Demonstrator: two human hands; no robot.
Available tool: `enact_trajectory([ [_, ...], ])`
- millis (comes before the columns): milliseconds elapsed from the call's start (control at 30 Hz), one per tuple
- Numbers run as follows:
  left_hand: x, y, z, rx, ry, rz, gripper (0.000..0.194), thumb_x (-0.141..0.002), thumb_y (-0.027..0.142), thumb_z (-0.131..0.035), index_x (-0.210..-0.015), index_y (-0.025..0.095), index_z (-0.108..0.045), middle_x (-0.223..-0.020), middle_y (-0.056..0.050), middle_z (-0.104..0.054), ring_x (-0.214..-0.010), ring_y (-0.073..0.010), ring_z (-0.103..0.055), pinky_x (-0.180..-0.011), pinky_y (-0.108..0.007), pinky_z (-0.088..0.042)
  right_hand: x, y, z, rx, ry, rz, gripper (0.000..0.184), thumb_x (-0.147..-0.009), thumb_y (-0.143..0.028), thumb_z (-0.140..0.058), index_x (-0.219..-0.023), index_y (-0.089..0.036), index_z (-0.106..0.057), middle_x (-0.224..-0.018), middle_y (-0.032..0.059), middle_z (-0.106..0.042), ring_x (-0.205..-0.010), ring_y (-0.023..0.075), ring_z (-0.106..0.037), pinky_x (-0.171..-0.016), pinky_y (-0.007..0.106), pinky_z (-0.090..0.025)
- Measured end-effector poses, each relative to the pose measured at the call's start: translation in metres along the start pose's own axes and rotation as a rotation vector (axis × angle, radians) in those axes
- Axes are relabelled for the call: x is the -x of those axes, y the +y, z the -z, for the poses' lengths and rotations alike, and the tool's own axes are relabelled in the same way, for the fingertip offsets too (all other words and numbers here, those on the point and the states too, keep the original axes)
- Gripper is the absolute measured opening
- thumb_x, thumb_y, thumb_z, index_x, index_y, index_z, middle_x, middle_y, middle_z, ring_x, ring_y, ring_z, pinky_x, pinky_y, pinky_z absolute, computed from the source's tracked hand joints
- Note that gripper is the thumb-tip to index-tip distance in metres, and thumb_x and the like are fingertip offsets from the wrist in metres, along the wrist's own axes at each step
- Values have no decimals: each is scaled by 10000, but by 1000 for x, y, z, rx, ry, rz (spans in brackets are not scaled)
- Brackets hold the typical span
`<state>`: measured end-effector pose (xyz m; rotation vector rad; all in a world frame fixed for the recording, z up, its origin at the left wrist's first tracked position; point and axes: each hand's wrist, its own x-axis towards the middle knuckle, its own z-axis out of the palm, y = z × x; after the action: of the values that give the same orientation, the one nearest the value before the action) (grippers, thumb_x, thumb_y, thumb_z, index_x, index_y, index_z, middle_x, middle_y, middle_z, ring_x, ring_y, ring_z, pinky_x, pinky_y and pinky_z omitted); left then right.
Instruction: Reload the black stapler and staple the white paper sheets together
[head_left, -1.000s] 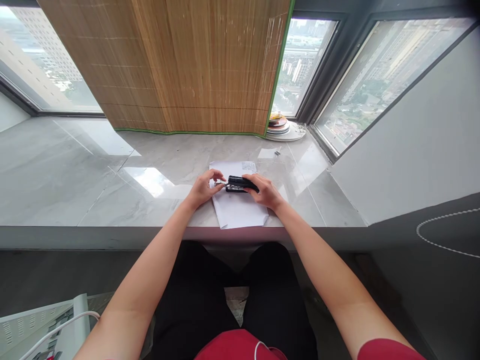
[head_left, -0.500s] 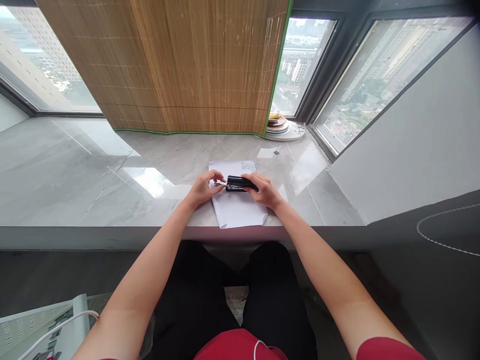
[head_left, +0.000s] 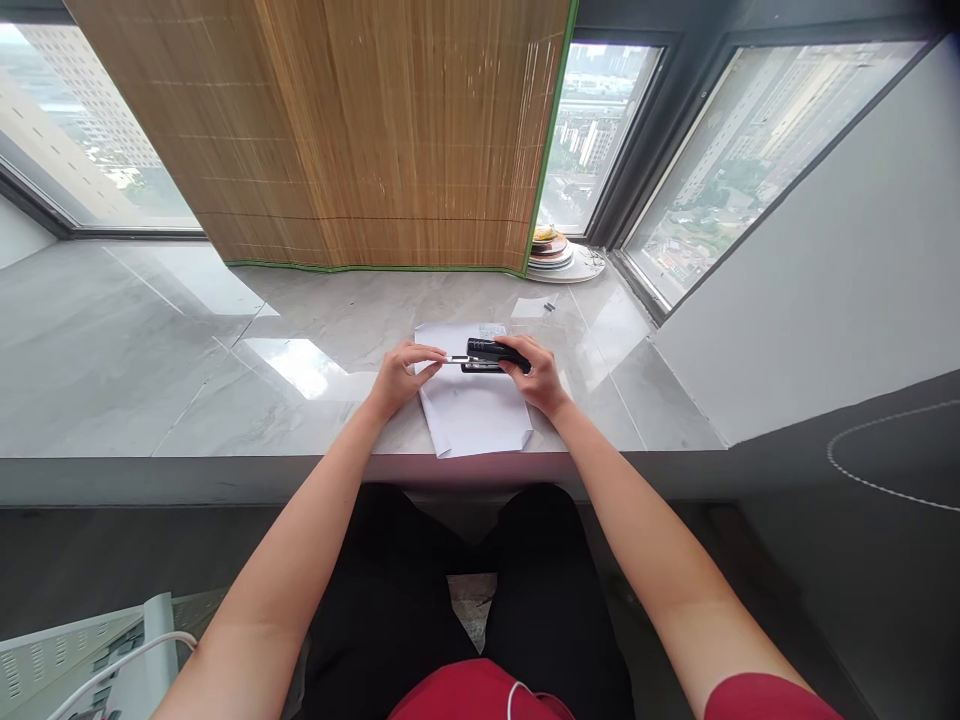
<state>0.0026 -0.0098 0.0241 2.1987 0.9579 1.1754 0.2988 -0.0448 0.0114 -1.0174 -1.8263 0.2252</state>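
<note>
A black stapler (head_left: 486,352) is held over white paper sheets (head_left: 480,415) on the grey marble sill. My right hand (head_left: 536,372) grips its right end, thumb below and fingers on top. From the stapler's left end a thin metal piece (head_left: 457,359), apparently its staple tray or rod, sticks out to the left. My left hand (head_left: 405,375) pinches the far tip of that metal piece between thumb and fingers. Behind the paper lie small grey bits that look like staple strips (head_left: 550,307).
A stack of plates (head_left: 561,262) stands in the window corner at the back right. A bamboo blind (head_left: 375,150) hangs down to the back of the marble sill (head_left: 112,370). At the lower left is a white slotted object (head_left: 67,655) with a cable.
The stapler and my right hand have shifted a little right. My left hand stays left with the metal piece, and more of that piece now shows outside the stapler.
</note>
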Motion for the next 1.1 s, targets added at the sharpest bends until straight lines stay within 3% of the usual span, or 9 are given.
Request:
enact_trajectory([
  [133, 2, 1, 1, 44, -19, 12, 195, -1000, 448, -774, -1056, 285, -865, -1080, -79, -849, -1032, -275, -743, -965, -487, -615, -1, -4, 6, -112, -22, -39, 312, -969, -278, -677, -1266, -270, -772, -1113, 79, -782, -1061, 295, -716, -979, 494, -616],
  [333, -1, -6, -1, 74, -120, -189, 593, -735, 591, -1003, -1183, 263, -795, -1204, -128, -768, -994, -259, -707, -910, -451, -625, -1, -10, 1, -314, -327, 88, 311, -1005, -315, -712, -1304, -246, -760, -1094, 80, -776, -1029, 264, -699, -966, 458, -602],
  [533, -2, -7, -4, 28, -217, -192, 546, -758, 507, -1008, -1183, 274, -757, -1252, -123, -672, -1095, -268, -669, -943, -443, -622, -1, -9, -1, -375, -519, 89, 347, -1054, -356, -680, -1379, -235, -692, -1199, 94, -751, -1095, 252, -711, -979, 435, -607],
  [767, -3, -9, -2, -31, -132, -120, 552, -685, 513, -1049, -1083, 265, -757, -1137, -85, -639, -988, -240, -639, -904, -423, -619, 1, -8, -3, -310, -425, 29, 342, -1001, -337, -738, -1323, -225, -714, -1204, 94, -778, -1091, 250, -739, -1003, 441, -609],
  [833, -2, -9, -1, -28, -139, -110, 535, -699, 583, -1024, -1045, 269, -764, -1119, -84, -637, -1018, -252, -645, -913, -422, -612, 2, -9, -5, -289, -417, 13, 413, -949, -360, -804, -1330, -226, -716, -1221, 99, -785, -1095, 256, -752, -1002, 442, -617],
  [933, -1, -7, 3, 39, -130, -113, 724, -664, 807, -937, -1112, 267, -758, -1131, -103, -665, -991, -259, -652, -897, -430, -594, 3, -10, -8, -276, -382, 1, 429, -890, -368, -859, -1283, -234, -753, -1171, 87, -810, -1050, 259, -771, -979, 443, -632],
  [1033, -3, -5, 7, 120, 39, -59, 816, -797, 957, -696, -1194, 245, -711, -1163, -132, -700, -958, -253, -661, -863, -423, -571, 2, -7, -7, -272, -251, -46, 312, -895, -319, -822, -1195, -238, -791, -1111, 69, -827, -1005, 259, -782, -956, 445, -642],
  [1100, -12, -6, 8, 80, 136, 6, 641, -961, 848, -610, -1143, 241, -705, -1158, -123, -715, -983, -248, -670, -867, -406, -561, 0, 0, -5, -202, -41, -121, 306, -909, -300, -784, -1208, -235, -779, -1141, 84, -822, -1040, 281, -780, -974, 471, -640],
])
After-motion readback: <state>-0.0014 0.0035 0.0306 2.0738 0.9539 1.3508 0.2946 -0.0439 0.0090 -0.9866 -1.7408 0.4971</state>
